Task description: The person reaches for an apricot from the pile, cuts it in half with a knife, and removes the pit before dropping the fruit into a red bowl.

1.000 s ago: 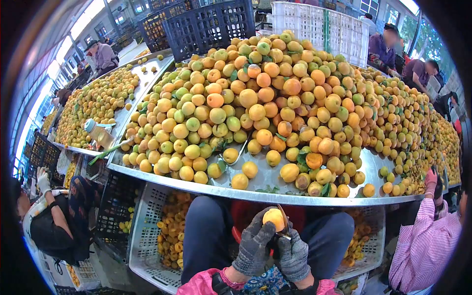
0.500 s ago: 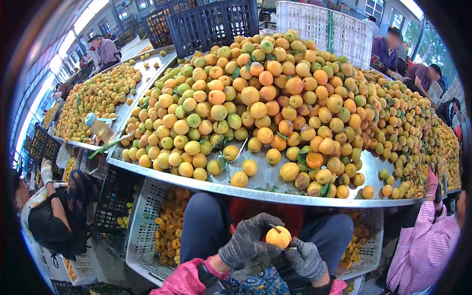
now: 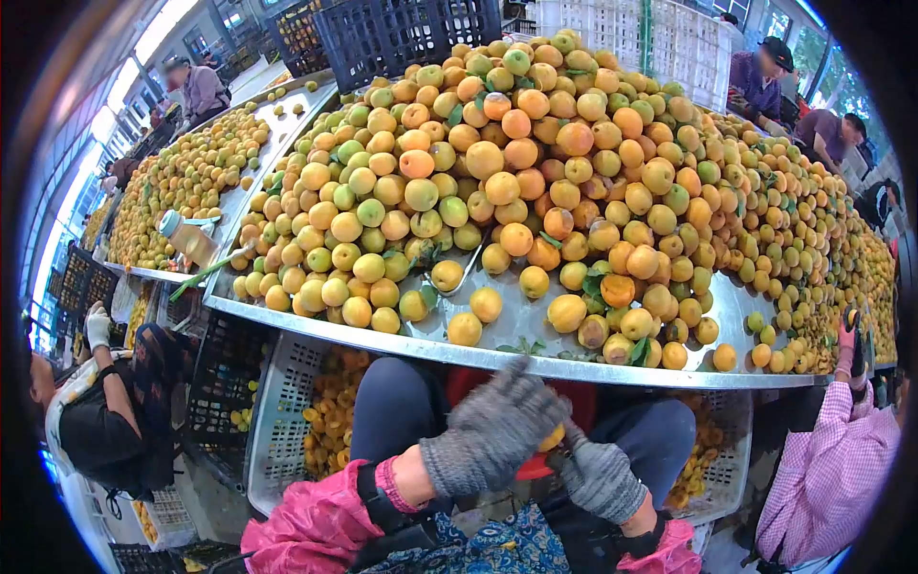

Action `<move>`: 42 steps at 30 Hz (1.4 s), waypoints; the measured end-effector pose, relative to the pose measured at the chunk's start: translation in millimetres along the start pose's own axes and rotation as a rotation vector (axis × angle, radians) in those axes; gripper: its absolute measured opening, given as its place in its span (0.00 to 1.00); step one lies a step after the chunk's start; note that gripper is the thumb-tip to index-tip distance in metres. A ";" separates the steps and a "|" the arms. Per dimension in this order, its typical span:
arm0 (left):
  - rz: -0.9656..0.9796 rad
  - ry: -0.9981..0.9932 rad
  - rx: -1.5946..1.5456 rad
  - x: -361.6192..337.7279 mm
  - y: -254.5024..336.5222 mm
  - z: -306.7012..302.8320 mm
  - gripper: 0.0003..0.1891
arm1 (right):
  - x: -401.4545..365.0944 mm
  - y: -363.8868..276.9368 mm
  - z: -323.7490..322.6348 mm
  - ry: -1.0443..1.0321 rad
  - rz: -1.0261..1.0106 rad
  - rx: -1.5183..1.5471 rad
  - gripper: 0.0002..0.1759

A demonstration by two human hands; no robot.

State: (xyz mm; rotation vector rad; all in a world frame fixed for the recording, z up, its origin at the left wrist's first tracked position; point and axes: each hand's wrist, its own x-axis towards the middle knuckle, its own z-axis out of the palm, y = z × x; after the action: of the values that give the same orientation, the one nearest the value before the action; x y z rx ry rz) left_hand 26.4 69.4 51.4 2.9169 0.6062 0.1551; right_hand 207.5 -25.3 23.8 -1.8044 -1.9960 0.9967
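Wearing grey knit gloves, both hands met over the lap, just below the rim of the metal table (image 3: pixel 612 372). The left hand (image 3: pixel 492 430) curled over an orange fruit (image 3: pixel 551 439), hiding most of it. The right hand (image 3: pixel 601 478) was closed beside the fruit, its contents not discernible. A heap of fruit (image 3: pixel 535 172) covered the table.
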 end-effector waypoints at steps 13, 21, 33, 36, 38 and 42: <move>-0.662 0.394 -0.861 -29.7 41.7 40.7 0.31 | -1.4 5.1 28.0 0.210 -0.190 0.235 0.38; -0.608 0.087 -0.949 -46.2 26.5 59.7 0.26 | 0.3 16.7 29.8 0.001 -0.193 0.236 0.39; -0.653 0.035 -1.195 -50.3 26.8 53.1 0.19 | 5.8 19.2 25.2 -0.208 -0.082 0.222 0.37; -0.696 -0.058 -1.416 -54.4 27.4 55.7 0.20 | 11.3 18.5 22.3 -0.218 -0.127 0.320 0.35; -0.607 -0.046 -1.446 -59.2 36.3 65.7 0.22 | 15.3 17.0 21.8 -0.189 -0.062 0.704 0.33; -0.580 0.014 -1.764 -58.0 37.5 65.5 0.28 | 13.9 8.0 9.8 -0.173 0.115 0.832 0.28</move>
State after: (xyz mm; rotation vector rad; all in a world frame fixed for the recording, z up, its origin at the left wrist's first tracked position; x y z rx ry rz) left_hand -3.3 3.4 -10.4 1.0140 0.6991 0.3673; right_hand 205.0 -15.1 8.2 -1.3860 -1.2341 1.7299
